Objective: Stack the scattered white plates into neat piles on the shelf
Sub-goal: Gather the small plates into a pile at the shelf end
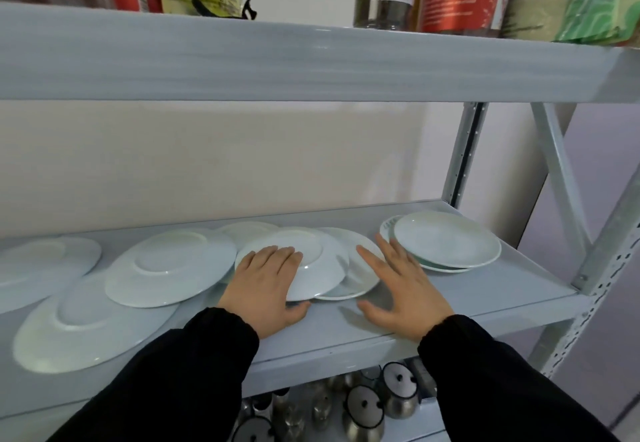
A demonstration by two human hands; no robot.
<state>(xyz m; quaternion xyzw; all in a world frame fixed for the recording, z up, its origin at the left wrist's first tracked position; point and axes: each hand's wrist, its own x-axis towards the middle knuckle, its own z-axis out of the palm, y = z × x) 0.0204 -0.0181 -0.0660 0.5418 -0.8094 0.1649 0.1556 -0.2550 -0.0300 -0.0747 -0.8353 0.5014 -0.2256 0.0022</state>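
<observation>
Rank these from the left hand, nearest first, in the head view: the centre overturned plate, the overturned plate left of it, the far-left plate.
1. Centre overturned plate: directly under the left hand, touching it.
2. Overturned plate left of it: just beside the hand, on the left.
3. Far-left plate: at the left end, blurred.

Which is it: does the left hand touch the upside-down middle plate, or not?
Touching. The head view shows the fingers of the left hand lying flat on the upside-down plate, across its rim, with no gap.
</observation>
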